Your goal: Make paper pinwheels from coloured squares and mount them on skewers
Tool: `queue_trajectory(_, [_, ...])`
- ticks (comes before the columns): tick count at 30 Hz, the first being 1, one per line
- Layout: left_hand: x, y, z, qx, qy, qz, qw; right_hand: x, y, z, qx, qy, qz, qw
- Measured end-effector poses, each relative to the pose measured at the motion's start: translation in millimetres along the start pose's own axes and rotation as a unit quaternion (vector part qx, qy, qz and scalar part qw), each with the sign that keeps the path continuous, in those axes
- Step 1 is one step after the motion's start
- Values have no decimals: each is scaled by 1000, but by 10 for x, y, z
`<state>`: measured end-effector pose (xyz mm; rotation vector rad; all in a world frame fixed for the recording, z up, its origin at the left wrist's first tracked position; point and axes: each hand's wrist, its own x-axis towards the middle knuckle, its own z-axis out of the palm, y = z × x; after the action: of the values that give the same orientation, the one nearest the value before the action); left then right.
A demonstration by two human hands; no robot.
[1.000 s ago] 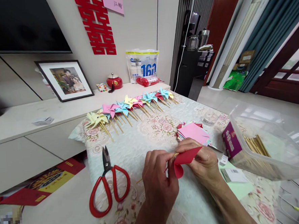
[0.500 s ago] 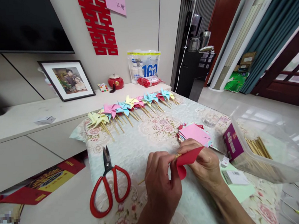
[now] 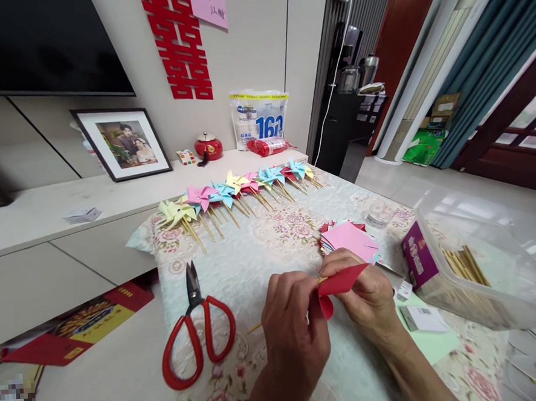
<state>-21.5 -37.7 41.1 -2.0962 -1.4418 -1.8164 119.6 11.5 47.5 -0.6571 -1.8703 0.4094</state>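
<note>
Head view: both hands, left hand [image 3: 290, 332] and right hand [image 3: 368, 294], pinch a folded red paper [image 3: 339, 281] on a wooden stick [image 3: 255, 327] above the tabletop [image 3: 257, 255], fingers closed; scissors [image 3: 195, 332] lie left.

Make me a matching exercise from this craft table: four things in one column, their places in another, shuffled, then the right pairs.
Things:
1. scissors
2. red paper
3. row of pinwheels
4. sticks

Places:
A. along the far edge of the table
B. inside the clear plastic box on the right
C. flat on the flowered cloth, left of the hands
D. pinched between the left hand and the right hand

Pairs: 1-C, 2-D, 3-A, 4-B
</note>
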Motion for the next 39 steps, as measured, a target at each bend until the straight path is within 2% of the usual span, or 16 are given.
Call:
queue_trajectory(4, [-26,-31,43,-7,-11,-15,1000,1,29,-6,-8,-18,8,1000])
queue_trajectory(6, [-45,-56,75,-15,-14,-37,999,8,40,-7,-8,-25,35,999])
queue_trajectory(8, [-58,-82,106,-38,-21,-81,996,15,48,-7,-12,-37,81,996])
queue_trajectory(10, [-59,-106,129,-90,-41,-166,981,13,57,-9,-11,-50,129,990])
queue_trajectory(12, [-41,-129,138,-174,-63,-294,938,-2,75,-11,6,-52,163,985])
queue_trajectory(15, [11,-155,131,-332,-54,-459,822,-38,117,-21,38,-34,203,978])
queue_trajectory(17, [47,-160,119,-419,-34,-512,749,-56,142,-32,50,-17,223,973])
queue_trajectory(18, [61,-159,113,-448,-29,-524,724,-60,150,-38,56,-10,227,972])
queue_trajectory(20, [80,-150,109,-476,-20,-535,697,-59,156,-50,64,-2,223,973])
queue_trajectory(31, [16,-171,180,-467,-19,-532,706,-34,185,-29,-68,-23,110,991])
queue_trajectory(39, [18,-148,191,-460,-14,-534,709,-60,236,-7,-106,-47,88,989])
